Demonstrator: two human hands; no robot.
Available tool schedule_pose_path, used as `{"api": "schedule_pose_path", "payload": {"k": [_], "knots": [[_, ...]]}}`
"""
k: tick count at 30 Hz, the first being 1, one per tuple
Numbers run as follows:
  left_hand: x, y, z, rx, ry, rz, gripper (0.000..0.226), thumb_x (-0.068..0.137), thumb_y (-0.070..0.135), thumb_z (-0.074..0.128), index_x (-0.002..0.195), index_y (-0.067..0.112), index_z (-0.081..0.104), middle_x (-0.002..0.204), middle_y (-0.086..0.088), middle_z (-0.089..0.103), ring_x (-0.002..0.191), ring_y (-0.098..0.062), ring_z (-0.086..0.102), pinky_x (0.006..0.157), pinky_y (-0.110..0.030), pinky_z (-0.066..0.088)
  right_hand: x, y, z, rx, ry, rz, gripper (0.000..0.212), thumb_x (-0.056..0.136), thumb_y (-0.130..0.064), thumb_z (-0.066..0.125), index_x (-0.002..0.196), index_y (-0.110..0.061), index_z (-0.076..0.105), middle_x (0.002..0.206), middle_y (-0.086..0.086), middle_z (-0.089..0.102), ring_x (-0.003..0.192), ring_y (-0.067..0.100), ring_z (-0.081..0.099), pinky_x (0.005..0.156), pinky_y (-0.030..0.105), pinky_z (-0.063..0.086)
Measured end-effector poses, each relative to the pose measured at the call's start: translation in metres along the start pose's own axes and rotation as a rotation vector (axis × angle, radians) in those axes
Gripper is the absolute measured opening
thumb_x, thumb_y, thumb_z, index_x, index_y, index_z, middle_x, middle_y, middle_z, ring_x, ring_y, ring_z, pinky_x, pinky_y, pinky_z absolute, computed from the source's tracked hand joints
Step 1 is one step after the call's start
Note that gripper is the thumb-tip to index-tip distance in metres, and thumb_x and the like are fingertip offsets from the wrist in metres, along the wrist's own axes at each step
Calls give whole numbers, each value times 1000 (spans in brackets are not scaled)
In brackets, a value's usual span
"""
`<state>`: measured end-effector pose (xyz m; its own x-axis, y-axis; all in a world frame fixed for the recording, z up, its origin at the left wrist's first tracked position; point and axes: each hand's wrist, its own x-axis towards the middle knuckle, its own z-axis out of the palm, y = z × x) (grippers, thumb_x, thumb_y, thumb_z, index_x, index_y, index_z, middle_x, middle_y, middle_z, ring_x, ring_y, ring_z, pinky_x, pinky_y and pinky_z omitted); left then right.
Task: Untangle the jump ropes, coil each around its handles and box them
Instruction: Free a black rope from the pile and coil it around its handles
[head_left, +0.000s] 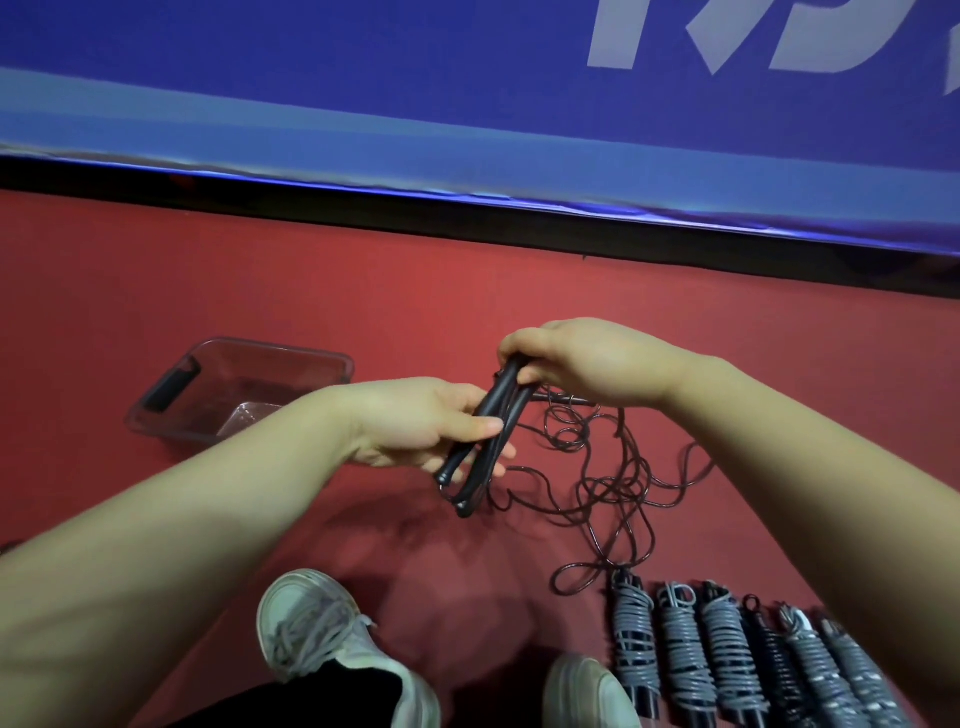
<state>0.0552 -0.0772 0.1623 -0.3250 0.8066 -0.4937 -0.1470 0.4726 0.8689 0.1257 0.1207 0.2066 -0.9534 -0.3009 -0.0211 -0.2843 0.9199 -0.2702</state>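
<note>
My left hand (415, 423) grips the middle of two black jump rope handles (485, 436) held side by side above the red floor. My right hand (582, 361) pinches the handles' upper ends from above. A thin black rope (602, 478) trails from them in a loose tangle on the floor to the right. Several coiled jump ropes (727, 654), most wound in grey cord and one in black, lie in a row at the lower right. A clear plastic box (171, 421) with a dark handle sits on the floor to the left, nothing visible inside.
My two white sneakers (322, 639) stand on the red floor (156, 291) at the bottom. A blue padded wall (363, 78) with white lettering and a black base strip runs across the top.
</note>
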Motion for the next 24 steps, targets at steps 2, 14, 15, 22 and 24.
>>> {"api": "schedule_pose_path", "payload": {"k": [2,14,15,22,24], "knots": [[-3,8,18,39,85,41,12,95,14,54,107,15,51,103,-3,72,93,-14,70,68,-27,50,-1,2,-2,-4,22,18,24,97,-24,49,119,-16,54,100,7,60,86,25,53,76,33,41],[2,-1,43,-2,206,163,10,96,4,48,104,9,52,87,-5,69,80,-15,71,87,-43,53,-6,2,-1,60,21,56,29,95,-28,52,123,-18,55,109,6,63,97,23,55,85,33,41],[1,-2,43,-18,186,168,12,96,5,49,107,9,52,89,-4,71,85,-16,71,88,-42,52,-6,2,-2,65,17,55,30,95,-28,52,123,-18,55,110,6,63,99,23,55,87,34,41],[-2,-8,45,-143,143,188,14,96,8,50,107,14,55,99,-3,73,98,-18,69,90,-38,54,-8,-1,-9,76,17,44,31,95,-27,52,125,-17,55,113,3,62,101,20,56,86,28,40],[-2,-9,47,-108,153,212,12,96,8,49,106,13,54,96,-3,73,93,-17,70,87,-38,54,-8,-2,-10,81,16,44,31,95,-27,53,125,-18,55,114,3,62,102,20,56,87,29,41]]}}
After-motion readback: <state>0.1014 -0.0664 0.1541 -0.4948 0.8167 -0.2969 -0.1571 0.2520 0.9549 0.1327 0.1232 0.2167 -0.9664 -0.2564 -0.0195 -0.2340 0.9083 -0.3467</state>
